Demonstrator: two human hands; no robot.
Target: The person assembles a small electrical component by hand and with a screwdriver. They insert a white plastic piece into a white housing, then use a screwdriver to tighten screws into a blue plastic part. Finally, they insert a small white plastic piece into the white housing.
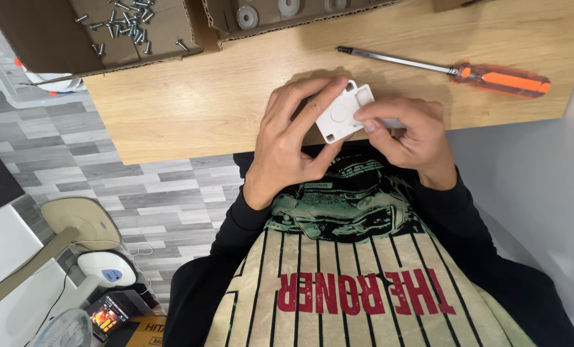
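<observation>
A small white plastic plate [340, 113] with a round boss in its middle and holes at its corners is held over the near edge of the wooden table [190, 96]. My left hand [293, 138] grips its left side with fingers over the top edge and thumb below. My right hand [406, 132] pinches its right side, where a second white piece [364, 96] with a square opening adjoins it. An orange-handled screwdriver [454, 69] lies on the table beyond my right hand, untouched.
Two open cardboard boxes stand at the table's far edge: one with several loose silver screws [123, 26], one with white round parts [267, 11]. A grey wall [544, 193] lies to the right. Tiled floor with a fan base [87, 225] and small devices lies to the left.
</observation>
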